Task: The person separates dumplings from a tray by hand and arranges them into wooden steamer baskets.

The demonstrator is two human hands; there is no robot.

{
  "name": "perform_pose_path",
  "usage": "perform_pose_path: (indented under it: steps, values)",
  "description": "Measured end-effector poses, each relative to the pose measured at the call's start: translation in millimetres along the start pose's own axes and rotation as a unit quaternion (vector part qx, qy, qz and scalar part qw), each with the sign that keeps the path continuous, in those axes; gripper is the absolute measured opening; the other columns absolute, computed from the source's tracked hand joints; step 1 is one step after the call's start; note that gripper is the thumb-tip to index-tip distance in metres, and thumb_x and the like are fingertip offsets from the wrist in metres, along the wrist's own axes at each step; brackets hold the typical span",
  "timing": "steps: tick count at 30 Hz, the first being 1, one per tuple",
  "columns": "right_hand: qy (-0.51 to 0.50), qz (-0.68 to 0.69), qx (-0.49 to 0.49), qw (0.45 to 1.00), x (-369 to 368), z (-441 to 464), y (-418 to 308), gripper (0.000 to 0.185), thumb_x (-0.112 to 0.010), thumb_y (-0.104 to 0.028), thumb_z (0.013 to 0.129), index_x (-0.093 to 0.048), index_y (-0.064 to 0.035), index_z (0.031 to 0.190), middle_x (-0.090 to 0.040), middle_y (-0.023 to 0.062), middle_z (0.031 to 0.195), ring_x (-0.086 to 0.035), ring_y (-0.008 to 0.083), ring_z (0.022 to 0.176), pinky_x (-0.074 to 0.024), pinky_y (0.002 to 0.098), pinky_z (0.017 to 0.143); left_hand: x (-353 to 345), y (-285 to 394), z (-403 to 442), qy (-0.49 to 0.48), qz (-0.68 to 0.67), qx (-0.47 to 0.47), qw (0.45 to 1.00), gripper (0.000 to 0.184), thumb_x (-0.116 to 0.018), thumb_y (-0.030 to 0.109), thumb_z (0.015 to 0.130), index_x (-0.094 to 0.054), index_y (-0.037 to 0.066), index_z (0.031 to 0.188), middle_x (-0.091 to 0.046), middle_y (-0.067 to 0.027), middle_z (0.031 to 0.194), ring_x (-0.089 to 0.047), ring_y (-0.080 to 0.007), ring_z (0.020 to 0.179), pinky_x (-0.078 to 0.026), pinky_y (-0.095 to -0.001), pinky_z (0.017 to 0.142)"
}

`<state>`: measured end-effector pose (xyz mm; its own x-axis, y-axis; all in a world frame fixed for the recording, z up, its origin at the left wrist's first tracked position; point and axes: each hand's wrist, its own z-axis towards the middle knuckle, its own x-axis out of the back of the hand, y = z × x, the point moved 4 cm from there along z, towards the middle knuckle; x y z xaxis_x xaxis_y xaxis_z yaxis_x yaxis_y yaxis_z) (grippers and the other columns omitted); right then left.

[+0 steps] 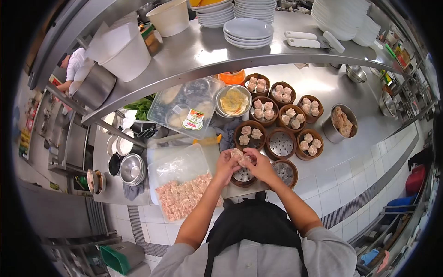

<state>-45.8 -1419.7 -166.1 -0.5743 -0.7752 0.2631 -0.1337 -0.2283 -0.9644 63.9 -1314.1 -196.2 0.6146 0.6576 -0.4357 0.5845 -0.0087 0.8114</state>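
Above a bamboo steamer [243,177] with a perforated base, my left hand [225,167] and my right hand [260,165] are close together. My left fingers are closed on a pale pink siu mai dumpling [236,154]. Another siu mai [244,161] touches it, pinched in my right fingers. To my left, a clear plastic tray [159,161] holds many rows of siu mai [182,196]. Just beyond my hands, a steamer [249,134] contains three siu mai. One steamer [281,143] shows only its perforated base; another [284,171] lies right of my hand.
More filled steamers [264,111] stand behind. A metal pot of meat filling [342,122] is on the right. A metal bowl of round wrappers [233,101] and a plastic lid [184,106] lie further back. An overhead steel shelf [203,51] carries plates and tubs. A person [74,64] is at far left.
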Motion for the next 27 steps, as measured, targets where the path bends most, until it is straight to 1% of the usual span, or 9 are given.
perform_pose_path:
  steps: [5, 6, 8, 9, 11, 13, 17, 22, 27]
  values:
    - [-0.084, 0.124, -0.078, 0.986, 5, 1, 13, 0.04, -0.063, -0.011, 0.09, -0.052, -0.0057, 0.128, -0.066, 0.0098, 0.102, -0.064, 0.0142, 0.085, -0.0532, 0.0287, 0.072, 2, 3, -2, 0.016, -0.004, 0.038, 0.999, 0.033, -0.058, 0.022, 0.096, -0.043, 0.006, 0.121, -0.06, -0.0099, 0.112, -0.063, -0.0216, 0.098, -0.055, -0.0341, 0.08]
    - [-0.084, 0.124, -0.078, 0.986, 8, 1, 14, 0.04, -0.063, -0.011, 0.09, -0.052, -0.0057, 0.128, -0.066, 0.0098, 0.102, -0.064, 0.0142, 0.085, -0.0532, 0.0287, 0.072, 5, -1, -2, -0.001, -0.067, 0.085, 0.994, 0.033, -0.058, 0.025, 0.097, -0.044, 0.007, 0.12, -0.061, -0.0097, 0.111, -0.063, -0.0208, 0.095, -0.054, -0.0333, 0.078]
    - [-0.139, 0.361, -0.158, 0.908, 7, 0, 16, 0.035, -0.058, -0.009, 0.093, -0.053, -0.0036, 0.127, -0.066, 0.0076, 0.103, -0.063, 0.0117, 0.085, -0.0527, 0.0269, 0.072, 8, -9, -2, -0.018, -0.13, 0.13, 0.983, 0.032, -0.057, 0.027, 0.097, -0.045, 0.007, 0.12, -0.061, -0.0095, 0.11, -0.063, -0.0201, 0.092, -0.053, -0.0325, 0.076]
    - [-0.139, 0.361, -0.157, 0.909, 10, 3, 19, 0.035, -0.058, -0.009, 0.093, -0.053, -0.0036, 0.127, -0.066, 0.0076, 0.103, -0.063, 0.0117, 0.085, -0.0527, 0.0269, 0.072, 11, -13, -2, -0.011, -0.148, 0.133, 0.98, 0.032, -0.056, 0.028, 0.098, -0.046, 0.007, 0.12, -0.061, -0.0086, 0.109, -0.063, -0.0196, 0.091, -0.052, -0.0319, 0.074]
    - [-0.077, 0.23, -0.11, 0.964, 19, 15, 28, 0.029, -0.056, -0.009, 0.095, -0.057, -0.0022, 0.123, -0.066, 0.006, 0.1, -0.062, 0.0116, 0.085, -0.0523, 0.0264, 0.073, 13, -17, -4, -0.003, -0.166, 0.135, 0.977, 0.031, -0.055, 0.029, 0.098, -0.047, 0.008, 0.12, -0.061, -0.0077, 0.108, -0.062, -0.0191, 0.089, -0.051, -0.0313, 0.073]
    - [-0.015, 0.042, -0.069, 0.997, 30, 26, 31, 0.028, -0.06, -0.01, 0.09, -0.062, -0.0024, 0.118, -0.067, 0.0102, 0.098, -0.064, 0.017, 0.085, -0.0525, 0.0303, 0.076, 12, -11, -9, 0.03, -0.152, 0.033, 0.987, 0.032, -0.059, 0.02, 0.096, -0.047, 0.007, 0.123, -0.06, -0.0068, 0.108, -0.062, -0.019, 0.09, -0.052, -0.0303, 0.074]
    - [0.087, -0.204, 0.06, 0.973, 40, 52, 27, 0.029, -0.064, -0.01, 0.082, -0.064, -0.0031, 0.111, -0.066, 0.0167, 0.096, -0.065, 0.0311, 0.087, -0.0526, 0.039, 0.079, 11, -5, -14, 0.032, -0.045, -0.008, 0.998, 0.039, -0.063, 0.008, 0.092, -0.046, 0.007, 0.127, -0.059, -0.007, 0.11, -0.062, -0.0183, 0.089, -0.052, -0.0282, 0.075]
    - [0.067, -0.324, 0.07, 0.941, 26, 66, 33, 0.023, -0.066, -0.012, 0.08, -0.066, -0.0051, 0.102, -0.064, 0.0171, 0.097, -0.063, 0.0352, 0.089, -0.0519, 0.043, 0.078, 14, -12, -15, -0.003, 0.002, -0.014, 1.0, 0.056, -0.066, -0.003, 0.085, -0.039, 0.005, 0.133, -0.059, -0.011, 0.118, -0.061, -0.0137, 0.09, -0.051, -0.0236, 0.075]
    - [0.047, -0.379, 0.09, 0.92, 19, 69, 43, 0.029, -0.066, -0.012, 0.079, -0.062, -0.0045, 0.106, -0.065, 0.0167, 0.1, -0.062, 0.0372, 0.092, -0.0515, 0.0458, 0.078, 12, -11, -20, 0.003, 0.074, -0.054, 0.996, 0.053, -0.066, -0.003, 0.084, -0.04, 0.003, 0.13, -0.061, -0.0138, 0.122, -0.061, -0.0125, 0.088, -0.05, -0.0234, 0.075]
